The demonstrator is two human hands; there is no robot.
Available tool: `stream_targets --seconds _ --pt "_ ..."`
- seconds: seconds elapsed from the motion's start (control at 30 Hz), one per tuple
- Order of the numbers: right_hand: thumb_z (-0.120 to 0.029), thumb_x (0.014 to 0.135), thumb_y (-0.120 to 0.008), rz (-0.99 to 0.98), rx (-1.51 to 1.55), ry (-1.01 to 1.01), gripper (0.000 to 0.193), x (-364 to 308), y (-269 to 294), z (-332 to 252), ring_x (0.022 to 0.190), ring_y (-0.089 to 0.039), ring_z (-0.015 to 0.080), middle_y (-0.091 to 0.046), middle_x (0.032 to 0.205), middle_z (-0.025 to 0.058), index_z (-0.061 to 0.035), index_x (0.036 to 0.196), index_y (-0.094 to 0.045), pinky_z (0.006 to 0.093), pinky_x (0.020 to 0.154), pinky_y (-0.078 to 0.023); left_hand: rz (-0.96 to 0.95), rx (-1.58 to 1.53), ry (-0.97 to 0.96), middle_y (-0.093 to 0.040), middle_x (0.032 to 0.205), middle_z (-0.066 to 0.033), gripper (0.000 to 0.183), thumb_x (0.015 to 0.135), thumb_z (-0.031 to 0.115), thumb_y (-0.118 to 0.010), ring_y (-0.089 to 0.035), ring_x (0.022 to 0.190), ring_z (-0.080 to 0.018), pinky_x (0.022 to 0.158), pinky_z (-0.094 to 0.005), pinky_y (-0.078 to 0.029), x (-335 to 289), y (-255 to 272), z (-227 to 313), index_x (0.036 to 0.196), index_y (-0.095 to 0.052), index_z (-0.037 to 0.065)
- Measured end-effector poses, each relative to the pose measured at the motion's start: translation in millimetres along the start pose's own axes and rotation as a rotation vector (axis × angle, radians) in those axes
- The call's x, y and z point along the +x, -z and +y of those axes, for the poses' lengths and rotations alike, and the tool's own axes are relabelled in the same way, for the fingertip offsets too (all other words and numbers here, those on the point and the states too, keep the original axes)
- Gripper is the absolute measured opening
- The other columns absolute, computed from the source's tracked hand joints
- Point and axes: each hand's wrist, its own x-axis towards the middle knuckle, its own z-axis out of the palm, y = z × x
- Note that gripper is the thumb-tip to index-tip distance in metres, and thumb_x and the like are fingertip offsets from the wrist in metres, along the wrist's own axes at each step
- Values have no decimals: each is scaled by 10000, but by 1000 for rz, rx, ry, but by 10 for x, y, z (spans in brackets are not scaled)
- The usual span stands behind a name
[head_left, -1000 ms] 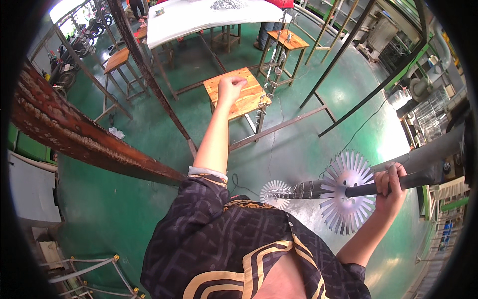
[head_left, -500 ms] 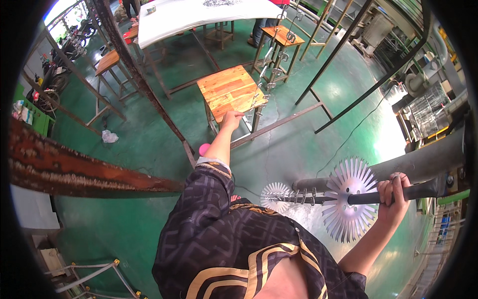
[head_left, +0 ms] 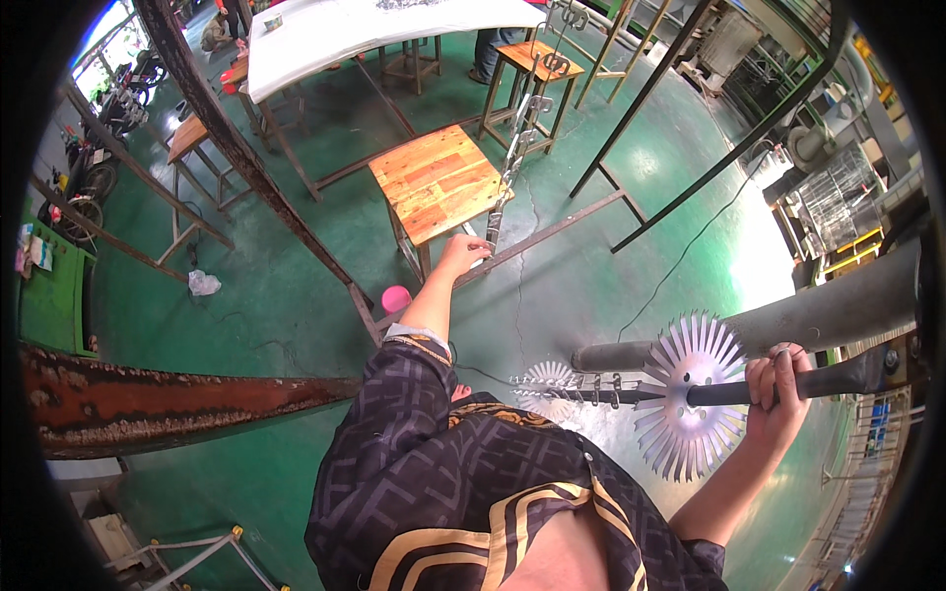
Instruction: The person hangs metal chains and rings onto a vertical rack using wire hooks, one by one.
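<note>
My right hand [head_left: 778,389] is wrapped round the thick black handle [head_left: 838,379] of a long rod. A silver disc [head_left: 690,419] with slotted, toothed edges sits on this rod just past my fingers. Several small metal hooks [head_left: 604,390] hang along the rod beyond the disc. Stretched forward, my left hand [head_left: 461,254] has its fingertips pinched together beside the lower part of a hanging strand of metal hooks [head_left: 514,153]. What the pinch holds, if anything, is too small to make out. Another pale toothed disc [head_left: 548,379] lies lower down, behind the rod's far end.
Just beyond my left hand stands a wooden-topped stool [head_left: 439,182]; a pink container [head_left: 396,299] is on the green floor nearby. A rusty beam [head_left: 197,394] crosses at left, and a thick grey pipe [head_left: 788,315] at right. Farther off is a white-covered table [head_left: 384,30].
My left hand has moved slightly lower along the hanging strand. The view has shifted a little, so the stool and table appear farther left. My right hand keeps its hold on the handle.
</note>
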Motion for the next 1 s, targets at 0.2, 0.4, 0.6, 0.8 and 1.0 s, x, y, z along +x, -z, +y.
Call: stream_targets --seconds 0.2,0.4,0.6,0.8,1.0 --pt "-63 872 -524 4 11 -9 95 0 1 23 383 -256 54 -336 445 -29 23 835 -516 214 425 -226 -62 -31 26 -679 836 -80 213 731 137 -701 -635 765 -143 712 -267 -480 -15 -62 127 928 -683 57" --pt "-78 875 -526 -2 0 -9 111 13 -10 2 386 -257 56 -327 439 -30 23 831 -514 216 426 -226 0 -129 24 -661 744 -87 244 652 176 -761 -613 690 -165 647 -296 -468 21 -173 -94 874 -702 96" --pt "-84 878 -523 12 3 -13 118 1 26 23 386 -261 61 -329 440 -28 24 831 -511 218 431 -233 103 -122 37 -646 739 -82 207 652 179 -760 -596 673 -170 639 -297 -464 -115 -139 101 831 -707 90" --pt "-72 879 -513 11 32 -30 106 15 36 31 393 -280 66 -338 448 -23 25 835 -510 221 445 -249 291 -85 -9 -623 803 -73 163 686 153 -734 -576 708 -178 641 -298 -447 -270 -150 27 828 -704 77" --pt "-52 873 -504 33 47 -53 83 16 64 45 392 -283 67 -336 450 -26 23 838 -512 221 446 -252 361 0 -11 -628 798 -68 150 691 150 -721 -574 717 -188 647 -294 -438 -490 -54 318 817 -701 72"
